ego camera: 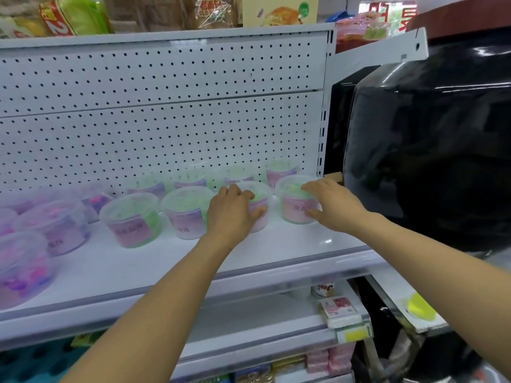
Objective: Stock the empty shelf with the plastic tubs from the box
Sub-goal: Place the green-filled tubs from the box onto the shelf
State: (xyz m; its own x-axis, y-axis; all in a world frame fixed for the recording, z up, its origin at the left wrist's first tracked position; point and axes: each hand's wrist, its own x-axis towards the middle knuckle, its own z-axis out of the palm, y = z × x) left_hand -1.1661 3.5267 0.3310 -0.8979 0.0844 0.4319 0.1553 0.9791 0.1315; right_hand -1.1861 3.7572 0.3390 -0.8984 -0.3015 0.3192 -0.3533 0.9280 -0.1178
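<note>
Tubs: small round clear plastic tubs w/ snap lids, pink-purple labels; green-filled ones (132, 220) run in two rows mid-frame to centre right, purple-filled ones (56, 226) sit at lower left.
Shelf: white glossy metal shelf (276, 252) w/ perforated back panel (166, 106); front strip is bare, box not in view.
L hand: your left hand (235, 211) wraps a front-row green tub (258, 199) at frame centre, fingers curled over the lid, thumb on the label side.
R hand: your right hand (329, 203) cups the end tub (293, 200) at centre right, fingers over the lid edge, thumb low on the wall.
Weight: prob light to moderate; one hand per tub looks enough.
Stiffness: thin walls likely flex, so squeeze gently; lid may pop if you press hard.
Slip: smooth plastic on a glossy shelf should slide easily; nudge, don't shove, or neighbours shift.
Hold: take them round the wall below the lid rim, label facing front.
Shape: tapered, wider at top, so rims touch first.
Right side: big black glossy rounded object (428, 150) close by; mind your elbow.
Stage: prob aligning these two in the front row.
</note>
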